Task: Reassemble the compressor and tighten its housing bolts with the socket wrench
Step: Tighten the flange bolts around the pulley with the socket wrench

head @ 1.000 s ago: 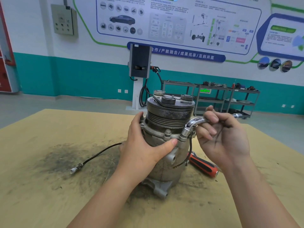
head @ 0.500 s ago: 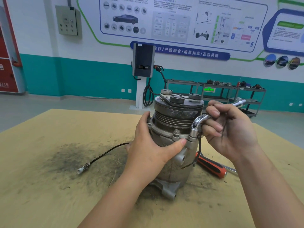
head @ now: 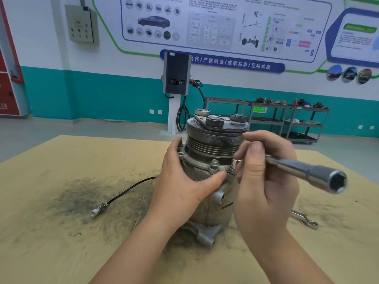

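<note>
Bare skin meets cast metal: our left hand [head: 184, 181] wraps the compressor [head: 211, 181] just under its flange, thumb below a housing bolt [head: 214, 163]. Our right hand [head: 264, 185], beside the compressor, grips the socket wrench [head: 307, 173], its open hex end pointing away. The compressor stands upright on the brown table [head: 61, 242]; it looks heavy, rigid and greasy, best held round the body. A spanner [head: 305, 220] lies beyond the right hand.

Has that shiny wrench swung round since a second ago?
Yes. The socket wrench has swung: judged against the compressor, its free end, which pointed away behind it, now points toward the camera, right of it.
</note>
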